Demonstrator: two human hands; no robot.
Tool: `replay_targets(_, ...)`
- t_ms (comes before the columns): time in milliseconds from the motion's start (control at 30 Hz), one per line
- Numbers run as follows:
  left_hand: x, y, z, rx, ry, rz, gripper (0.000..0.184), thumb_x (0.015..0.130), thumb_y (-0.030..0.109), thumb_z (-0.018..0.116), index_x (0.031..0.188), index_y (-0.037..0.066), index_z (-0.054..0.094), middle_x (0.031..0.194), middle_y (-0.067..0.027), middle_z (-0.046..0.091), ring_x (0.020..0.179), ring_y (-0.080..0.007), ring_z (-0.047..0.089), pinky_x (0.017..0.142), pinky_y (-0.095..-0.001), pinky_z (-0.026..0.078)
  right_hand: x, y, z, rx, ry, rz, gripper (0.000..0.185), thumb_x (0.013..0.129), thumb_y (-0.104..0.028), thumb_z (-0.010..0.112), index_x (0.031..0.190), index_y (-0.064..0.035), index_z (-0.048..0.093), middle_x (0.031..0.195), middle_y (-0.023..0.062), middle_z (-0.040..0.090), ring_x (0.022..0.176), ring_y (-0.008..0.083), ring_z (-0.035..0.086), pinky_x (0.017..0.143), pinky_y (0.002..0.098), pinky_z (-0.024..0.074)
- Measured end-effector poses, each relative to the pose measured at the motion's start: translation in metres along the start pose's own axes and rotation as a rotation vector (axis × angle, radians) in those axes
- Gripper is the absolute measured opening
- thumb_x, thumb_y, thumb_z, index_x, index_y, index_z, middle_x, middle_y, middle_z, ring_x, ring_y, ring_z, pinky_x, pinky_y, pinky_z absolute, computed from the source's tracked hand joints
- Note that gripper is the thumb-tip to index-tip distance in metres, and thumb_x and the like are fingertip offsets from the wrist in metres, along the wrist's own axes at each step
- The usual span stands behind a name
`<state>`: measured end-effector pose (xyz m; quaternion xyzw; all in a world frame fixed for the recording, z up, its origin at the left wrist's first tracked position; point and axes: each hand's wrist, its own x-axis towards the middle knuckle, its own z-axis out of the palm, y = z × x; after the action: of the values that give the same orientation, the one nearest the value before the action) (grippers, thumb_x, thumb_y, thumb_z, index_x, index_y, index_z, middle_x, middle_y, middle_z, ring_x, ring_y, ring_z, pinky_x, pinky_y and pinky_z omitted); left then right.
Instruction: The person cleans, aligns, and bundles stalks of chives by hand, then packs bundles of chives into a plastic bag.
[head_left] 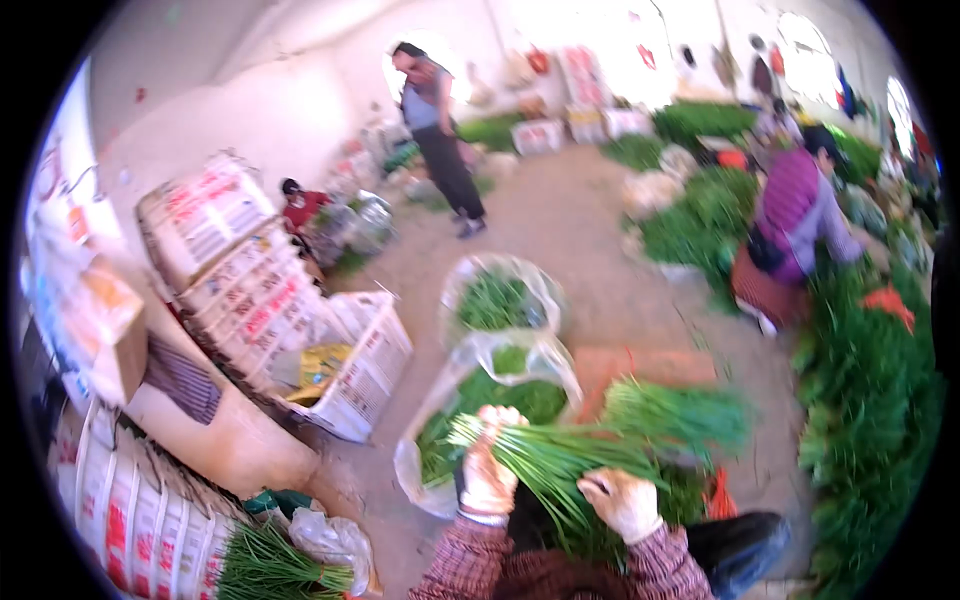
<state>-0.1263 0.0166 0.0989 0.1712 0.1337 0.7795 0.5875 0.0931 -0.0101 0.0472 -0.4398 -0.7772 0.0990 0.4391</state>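
Note:
My left hand (488, 478), in what looks like a pale glove, is wrapped round a bunch of chives (560, 447) near its whitish ends. The long green stalks fan out to the right across my lap. My right hand (622, 502) is beside the hanging stalks with its fingers curled in a pinch; whatever is between them is too small to make out. Just beyond the bunch, a second pile of chives (680, 412) lies on a reddish board (640, 362). A clear plastic bag (408, 462) with loose greens stands open in front of my left hand.
Another bag of greens (552, 300) stands behind. White printed crates (375, 375) and a tall basket (140, 510) are at left, with tied chives (275, 565). Greens (870, 430) line the right side, where a person (790, 220) crouches. Another person (435, 130) stands farther back.

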Motion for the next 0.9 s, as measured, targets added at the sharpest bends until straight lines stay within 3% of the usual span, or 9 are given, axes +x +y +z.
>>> replay_targets(100, 0.001, -0.010, -0.010, 0.050, 0.043, 0.009, 0.016, 0.095, 0.007, 0.068, 0.108, 0.008, 0.060, 0.102, -0.0028, 0.062, 0.103, -0.0206, 0.061, 0.105, -0.0429, 0.048, -0.006, 0.013, 0.010, -0.027, -0.013, 0.018, 0.017, 0.083, -0.036, 0.080, 0.083, -0.0211, 0.071, 0.071, 0.0028, 0.066, 0.057, 0.0271, 0.064, 0.051, 0.0391, 0.0513)
replay_targets(200, 0.000, -0.019, -0.012, 0.044, 0.156, 0.014, 0.022, 0.095, 0.003, 0.067, 0.116, 0.005, 0.060, 0.109, -0.0082, 0.064, 0.105, -0.0248, 0.065, 0.102, -0.0453, 0.052, -0.002, 0.004, -0.009, 0.065, -0.257, 0.211, 0.028, 0.084, -0.033, 0.081, 0.100, -0.0103, 0.075, 0.092, 0.0122, 0.074, 0.083, 0.0318, 0.072, 0.074, 0.0401, 0.0574)
replay_targets(300, -0.002, -0.019, -0.010, 0.003, 0.141, 0.004, 0.021, 0.096, 0.000, 0.065, 0.115, 0.004, 0.059, 0.107, -0.0108, 0.065, 0.104, -0.0266, 0.066, 0.101, -0.0465, 0.053, -0.013, 0.011, -0.006, -0.004, -0.179, 0.060, 0.012, 0.083, -0.022, 0.072, 0.094, -0.0184, 0.072, 0.098, 0.0037, 0.072, 0.085, 0.0275, 0.068, 0.072, 0.0408, 0.0557)
replay_targets(400, -0.005, -0.017, -0.005, -0.012, 0.135, 0.004, 0.020, 0.096, -0.001, 0.065, 0.115, 0.004, 0.059, 0.107, -0.0111, 0.065, 0.103, -0.0267, 0.067, 0.100, -0.0465, 0.054, -0.014, 0.023, -0.006, -0.034, -0.097, -0.169, 0.014, 0.083, -0.015, 0.071, 0.097, -0.0183, 0.072, 0.102, 0.0009, 0.071, 0.090, 0.0248, 0.068, 0.076, 0.0385, 0.0561)
replay_targets(433, -0.006, -0.016, -0.004, -0.018, 0.134, -0.003, 0.020, 0.096, -0.001, 0.065, 0.114, 0.003, 0.058, 0.107, -0.0113, 0.065, 0.103, -0.0269, 0.067, 0.099, -0.0465, 0.054, -0.015, 0.024, -0.004, -0.002, -0.125, -0.127, 0.012, 0.086, -0.015, 0.070, 0.097, -0.0154, 0.073, 0.100, 0.0024, 0.072, 0.092, 0.0257, 0.068, 0.078, 0.0385, 0.0556)
replay_targets(467, -0.006, -0.016, -0.003, -0.021, 0.132, 0.000, 0.020, 0.096, -0.001, 0.065, 0.114, 0.003, 0.058, 0.107, -0.0113, 0.065, 0.103, -0.0269, 0.067, 0.099, -0.0465, 0.054, -0.015, 0.024, -0.004, -0.003, -0.125, -0.130, 0.012, 0.086, -0.015, 0.070, 0.097, -0.0154, 0.073, 0.100, 0.0024, 0.072, 0.092, 0.0257, 0.068, 0.078, 0.0385, 0.0556)
replay_targets(533, -0.007, -0.017, -0.001, 0.015, 0.164, -0.004, 0.021, 0.096, -0.001, 0.065, 0.115, 0.003, 0.058, 0.106, -0.0114, 0.066, 0.101, -0.0264, 0.067, 0.098, -0.0451, 0.055, -0.015, 0.019, -0.006, 0.244, -0.176, 0.161, 0.009, 0.088, -0.016, 0.070, 0.096, -0.0157, 0.074, 0.097, 0.0040, 0.072, 0.090, 0.0273, 0.069, 0.077, 0.0386, 0.0556)
replay_targets(733, -0.010, -0.019, -0.006, 0.085, 0.177, -0.026, 0.018, 0.097, 0.000, 0.065, 0.113, 0.006, 0.059, 0.106, -0.0092, 0.068, 0.103, -0.0257, 0.070, 0.098, -0.0436, 0.056, -0.014, 0.003, -0.019, -0.007, -0.077, 0.057, 0.008, 0.087, -0.016, 0.072, 0.095, -0.0175, 0.074, 0.092, 0.0049, 0.073, 0.082, 0.0296, 0.069, 0.072, 0.0368, 0.0560)
replay_targets(900, -0.012, -0.019, -0.005, 0.120, 0.154, -0.021, 0.015, 0.097, 0.000, 0.065, 0.109, 0.005, 0.060, 0.103, -0.0087, 0.067, 0.101, -0.0248, 0.069, 0.095, -0.0417, 0.057, -0.013, 0.008, -0.027, 0.109, -0.123, 0.099, 0.007, 0.090, -0.015, 0.071, 0.096, -0.0139, 0.071, 0.088, 0.0069, 0.070, 0.076, 0.0253, 0.068, 0.068, 0.0344, 0.0548)
